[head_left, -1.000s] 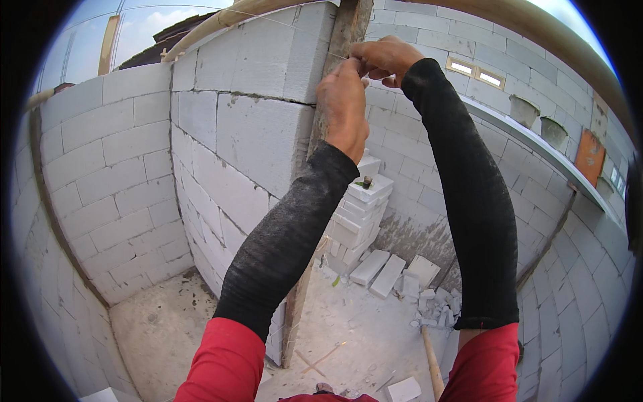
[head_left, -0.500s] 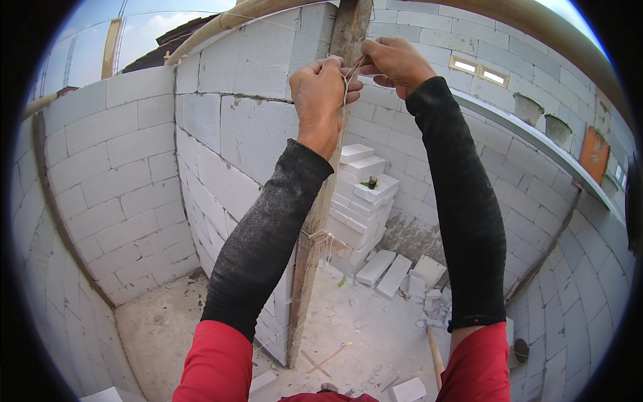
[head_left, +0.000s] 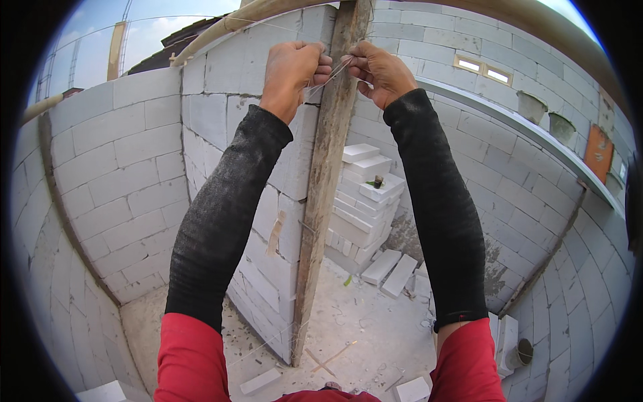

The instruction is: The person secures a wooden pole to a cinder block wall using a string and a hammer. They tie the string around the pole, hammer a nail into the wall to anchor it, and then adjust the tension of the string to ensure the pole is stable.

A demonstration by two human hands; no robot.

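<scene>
left hand (head_left: 293, 72), right hand (head_left: 379, 69), apparently pinching string (head_left: 333, 72)

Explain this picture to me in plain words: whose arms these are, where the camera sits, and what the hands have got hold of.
The camera is worn on a person's head and looks down, so its wide lens bends straight edges. The two arms in black sleeves are that person's own. The left hand and right hand pinch a thin string at an upright wooden post standing against the end of a white block wall. Below, on the dusty floor, stands a stack of white blocks, with loose ones beside it.
</scene>
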